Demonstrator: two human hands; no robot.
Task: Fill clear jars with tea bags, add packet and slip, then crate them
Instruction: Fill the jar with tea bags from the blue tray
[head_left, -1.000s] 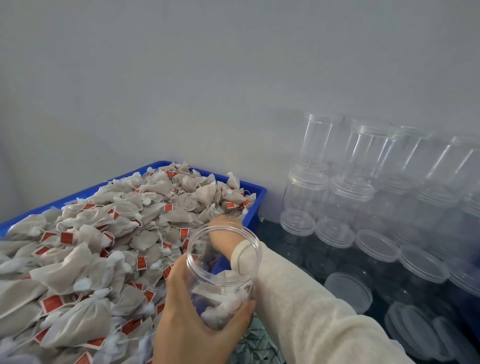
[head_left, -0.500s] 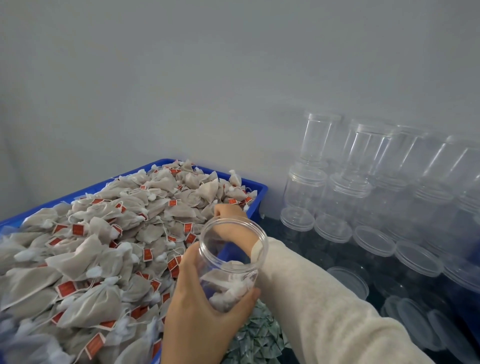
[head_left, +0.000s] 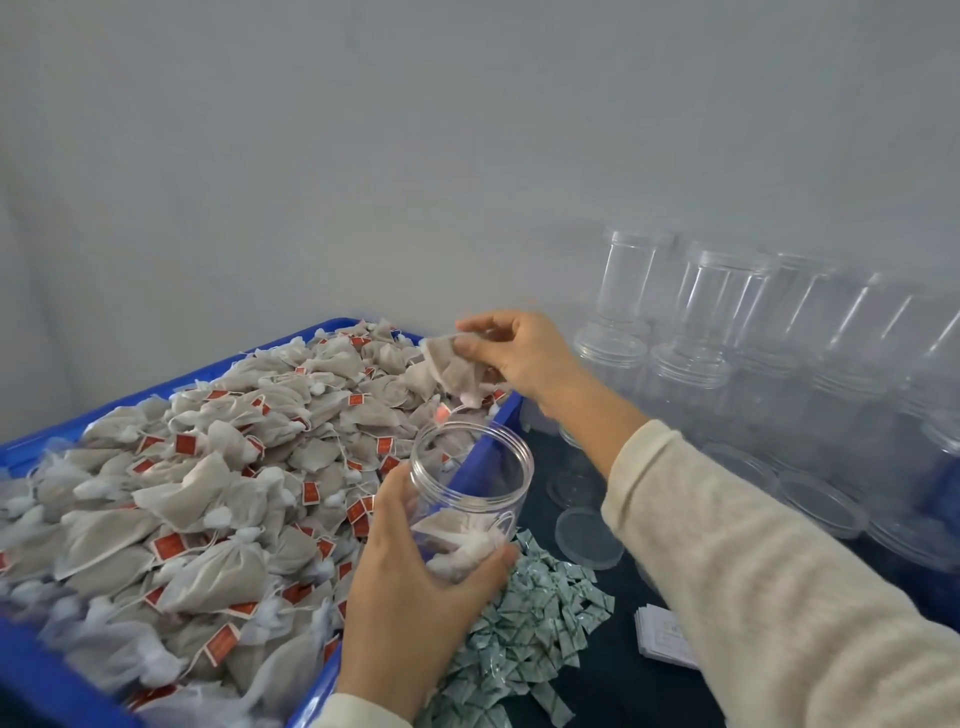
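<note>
The right hand pinches a tea bag between thumb and fingers, held above and just behind the mouth of the open jar, its tag dangling near the rim. The left hand wraps round the lower part of the jar, tilted toward the blue bin, a few bags already lying at its bottom. To do this well, I would bring the bag squarely over the mouth, let the tag go in first, and release only once the bag clears the rim. Right of the jar lie small green packets, white slips and loose lids; beyond them, stacked empty jars on the dark tabletop.
</note>
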